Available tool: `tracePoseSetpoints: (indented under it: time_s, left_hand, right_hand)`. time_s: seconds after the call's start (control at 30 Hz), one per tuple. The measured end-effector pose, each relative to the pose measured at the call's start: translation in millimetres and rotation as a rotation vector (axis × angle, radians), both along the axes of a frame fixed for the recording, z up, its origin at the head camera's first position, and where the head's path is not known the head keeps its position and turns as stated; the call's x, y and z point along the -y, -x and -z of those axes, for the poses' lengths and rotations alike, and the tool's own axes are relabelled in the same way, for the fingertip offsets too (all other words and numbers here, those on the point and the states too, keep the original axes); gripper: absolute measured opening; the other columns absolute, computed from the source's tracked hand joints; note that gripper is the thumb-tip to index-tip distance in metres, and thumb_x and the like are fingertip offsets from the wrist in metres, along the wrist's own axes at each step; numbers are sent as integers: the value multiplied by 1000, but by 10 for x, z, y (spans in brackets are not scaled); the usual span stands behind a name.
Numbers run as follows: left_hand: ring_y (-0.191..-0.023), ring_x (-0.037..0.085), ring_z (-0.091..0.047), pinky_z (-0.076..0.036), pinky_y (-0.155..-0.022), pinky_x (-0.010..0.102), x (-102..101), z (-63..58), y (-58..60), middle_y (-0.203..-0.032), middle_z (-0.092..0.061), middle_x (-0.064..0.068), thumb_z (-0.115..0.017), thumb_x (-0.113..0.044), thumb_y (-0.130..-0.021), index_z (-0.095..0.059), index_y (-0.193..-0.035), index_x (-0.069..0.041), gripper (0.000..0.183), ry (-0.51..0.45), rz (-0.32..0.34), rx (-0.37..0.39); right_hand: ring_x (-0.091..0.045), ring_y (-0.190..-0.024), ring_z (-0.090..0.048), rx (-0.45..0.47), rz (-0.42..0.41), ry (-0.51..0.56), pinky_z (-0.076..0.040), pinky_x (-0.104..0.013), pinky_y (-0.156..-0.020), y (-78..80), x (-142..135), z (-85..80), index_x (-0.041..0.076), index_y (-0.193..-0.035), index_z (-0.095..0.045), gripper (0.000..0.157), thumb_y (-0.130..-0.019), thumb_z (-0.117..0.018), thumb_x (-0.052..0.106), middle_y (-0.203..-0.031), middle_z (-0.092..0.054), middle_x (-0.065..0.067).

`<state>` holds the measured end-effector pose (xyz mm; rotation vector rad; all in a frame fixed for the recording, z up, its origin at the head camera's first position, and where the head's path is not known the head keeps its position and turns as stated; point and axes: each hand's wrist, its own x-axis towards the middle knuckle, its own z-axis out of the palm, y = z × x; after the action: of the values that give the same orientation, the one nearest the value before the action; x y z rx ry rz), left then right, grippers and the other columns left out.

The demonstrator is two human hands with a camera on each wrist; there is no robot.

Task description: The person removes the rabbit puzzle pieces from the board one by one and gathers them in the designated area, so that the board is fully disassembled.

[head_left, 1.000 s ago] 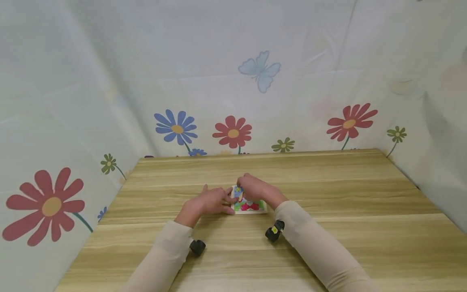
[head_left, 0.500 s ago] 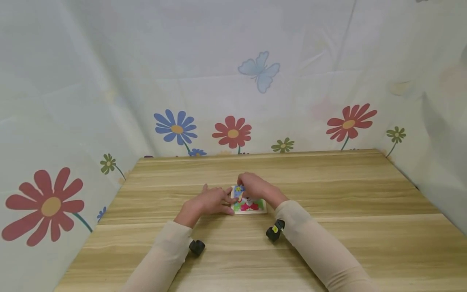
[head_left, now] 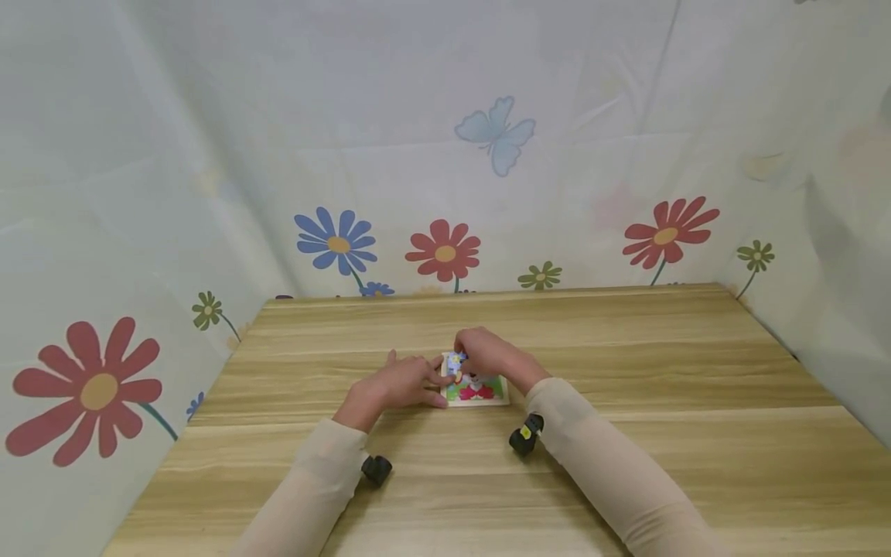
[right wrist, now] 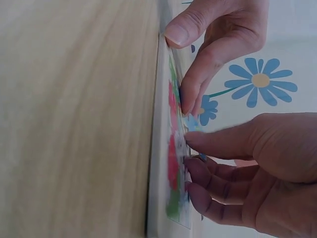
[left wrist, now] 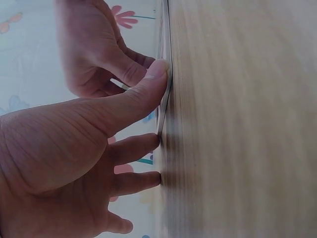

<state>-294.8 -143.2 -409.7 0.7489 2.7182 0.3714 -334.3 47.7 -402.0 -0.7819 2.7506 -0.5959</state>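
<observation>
A small picture puzzle board [head_left: 479,404] with a pale rim lies flat on the wooden table, printed in red, green and blue. My left hand [head_left: 407,383] lies at its left side. The thumb touches the near corner, another finger reaches onto the picture, and the other fingers spread over the table. Over the board's upper part, my right hand [head_left: 490,354] has its thumb and fingers bent together. They pinch a thin puzzle piece, whose pale edge [left wrist: 120,84] shows in the left wrist view. Most of that piece is hidden by the fingers.
The wooden table [head_left: 626,340] stretches out around the board on all sides. A white cloth backdrop [head_left: 390,139] with printed flowers and a butterfly hangs behind and beside it. Small black cameras [head_left: 377,469] sit at both wrists.
The right hand has shifted slightly at the board's upper left, and the blue part of the picture by its fingertips looks a little different. The left hand has stayed in place.
</observation>
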Motion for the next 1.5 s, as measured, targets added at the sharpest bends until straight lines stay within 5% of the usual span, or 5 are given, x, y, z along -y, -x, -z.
tracePoseSetpoints:
  time_s: [0.63,0.87,1.27,1.5]
  left_hand:
    - [-137,32,-46,-8,-105,80,-51,52,2,-155,-39,7,-72,-42,-89,-64,-135,-26,49,3,15,15]
    - [-140,32,-42,-6,-106,79,-77,44,7,-156,-38,6,-74,-43,-87,-64,-135,-27,51,-1,5,23]
    - [-145,36,-32,-5,-108,78,-33,8,12,-158,-35,10,-74,-42,-88,-61,-137,-27,53,5,-2,24]
    - [-146,34,-30,-4,-109,76,-11,36,19,-159,-33,8,-74,-43,-88,-60,-138,-29,54,6,-16,25]
  right_hand:
    - [-18,-81,-63,31,16,250,-56,-30,-73,10,-83,97,6,-105,-76,19,-89,-71,-4,-98,-71,-9]
    - [-19,-89,-64,84,93,343,-56,-33,-80,56,-176,134,9,-110,-77,22,-90,-73,2,-102,-72,-6]
    - [-24,-93,-67,200,242,515,-55,-44,-87,70,-819,-42,5,-121,-73,29,-92,-70,3,-114,-71,-11]
    - [-20,-84,-67,326,342,597,-59,-38,-80,85,-1186,29,-6,-122,-67,31,-91,-67,-7,-113,-65,-21]
